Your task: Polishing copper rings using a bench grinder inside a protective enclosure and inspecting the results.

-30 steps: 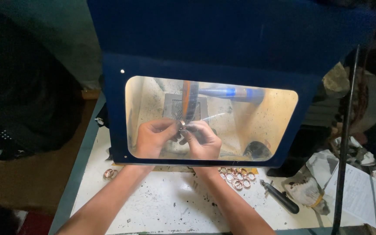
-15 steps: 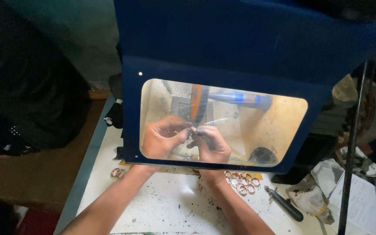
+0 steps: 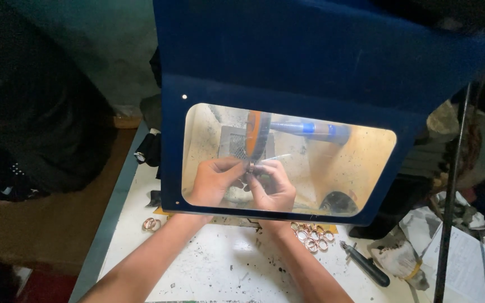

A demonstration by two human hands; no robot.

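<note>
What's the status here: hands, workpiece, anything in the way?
Left hand and right hand both pinch a small ring under the orange wheel. Blue shield covers them; viewed through its window.

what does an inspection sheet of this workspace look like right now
surface: white bench, speckled with dark grit
job's things: small ring held at orange wheel behind the clear window of a blue hood
clutter: rings right, two rings left, black tool, rag, paper
grippers: left hand and right hand both pinch the ring; grip detail blurred
cables: nothing seen
surroundings: metal rods right, dark floor left
</note>
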